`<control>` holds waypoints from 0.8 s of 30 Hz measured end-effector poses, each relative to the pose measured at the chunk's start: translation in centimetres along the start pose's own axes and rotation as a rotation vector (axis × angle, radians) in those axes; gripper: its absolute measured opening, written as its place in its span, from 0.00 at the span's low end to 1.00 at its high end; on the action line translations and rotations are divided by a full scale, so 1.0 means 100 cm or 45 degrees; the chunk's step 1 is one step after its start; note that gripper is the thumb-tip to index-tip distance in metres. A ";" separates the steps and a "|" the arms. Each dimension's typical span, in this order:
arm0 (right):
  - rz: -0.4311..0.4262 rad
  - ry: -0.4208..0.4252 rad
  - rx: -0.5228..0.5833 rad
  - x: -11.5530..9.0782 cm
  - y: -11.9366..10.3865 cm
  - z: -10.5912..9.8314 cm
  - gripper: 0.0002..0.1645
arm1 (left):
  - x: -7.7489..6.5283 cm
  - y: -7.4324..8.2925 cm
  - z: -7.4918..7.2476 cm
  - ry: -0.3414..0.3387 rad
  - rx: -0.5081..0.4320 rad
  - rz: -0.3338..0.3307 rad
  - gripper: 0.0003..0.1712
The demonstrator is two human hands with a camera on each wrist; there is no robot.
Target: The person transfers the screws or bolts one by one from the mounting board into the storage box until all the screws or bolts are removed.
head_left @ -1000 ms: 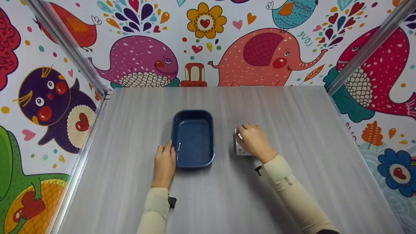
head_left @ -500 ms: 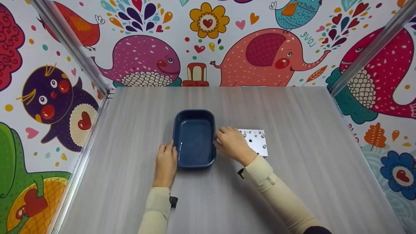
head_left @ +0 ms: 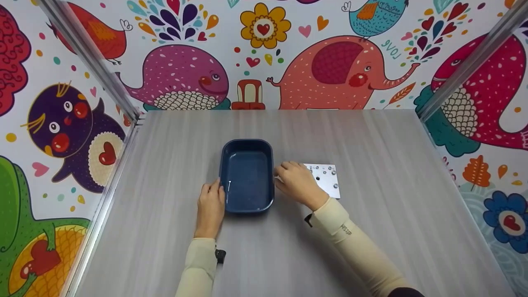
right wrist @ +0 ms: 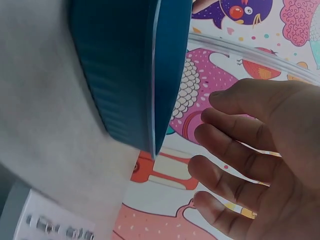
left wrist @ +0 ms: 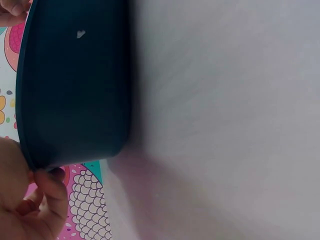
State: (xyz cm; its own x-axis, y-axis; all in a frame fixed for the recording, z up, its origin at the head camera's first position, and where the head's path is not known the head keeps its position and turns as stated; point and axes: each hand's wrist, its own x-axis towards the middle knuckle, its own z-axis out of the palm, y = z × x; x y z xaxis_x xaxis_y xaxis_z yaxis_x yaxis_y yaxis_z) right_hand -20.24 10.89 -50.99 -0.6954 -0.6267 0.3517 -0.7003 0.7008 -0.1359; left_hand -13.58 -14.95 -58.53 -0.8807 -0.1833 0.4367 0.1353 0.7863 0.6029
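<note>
A dark blue rectangular tub [head_left: 247, 177] stands on the grey table, its inside facing up. At its left rim my left hand [head_left: 210, 210] pinches the edge between thumb and fingers, also seen in the left wrist view. My right hand [head_left: 300, 183] is just beside the tub's right rim; in the right wrist view its fingers [right wrist: 230, 150] are loosely bent, apart from the rim, with nothing visible between them. Partly behind that hand lies a flat white plate [head_left: 328, 187] with small metal fittings and a dark hole.
The pale grey wood-grain table [head_left: 173, 152] carries the tub and plate. Cartoon-printed walls enclose it at the back and sides, with metal corner posts [head_left: 88, 57] and a rail along the left edge.
My right hand has moved left from over the plate to the tub's right rim, then slightly back from it, uncovering most of the plate. My left hand stays at the left rim.
</note>
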 end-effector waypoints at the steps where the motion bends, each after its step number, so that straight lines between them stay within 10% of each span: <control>1: 0.004 0.001 0.002 -0.001 0.002 -0.001 0.05 | 0.000 0.000 0.000 0.004 0.000 0.005 0.17; 24: 0.362 0.025 -0.059 -0.054 0.106 -0.022 0.07 | 0.000 0.000 0.001 -0.007 -0.015 -0.036 0.17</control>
State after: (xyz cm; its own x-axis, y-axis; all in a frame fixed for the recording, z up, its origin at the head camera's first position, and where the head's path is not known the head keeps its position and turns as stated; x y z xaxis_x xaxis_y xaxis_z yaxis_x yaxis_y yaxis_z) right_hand -23.56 22.47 -52.27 -0.8591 -0.3968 0.3232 -0.4695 0.8624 -0.1893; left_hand -13.67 -14.87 -58.60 -0.8866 -0.2025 0.4158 0.1154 0.7737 0.6230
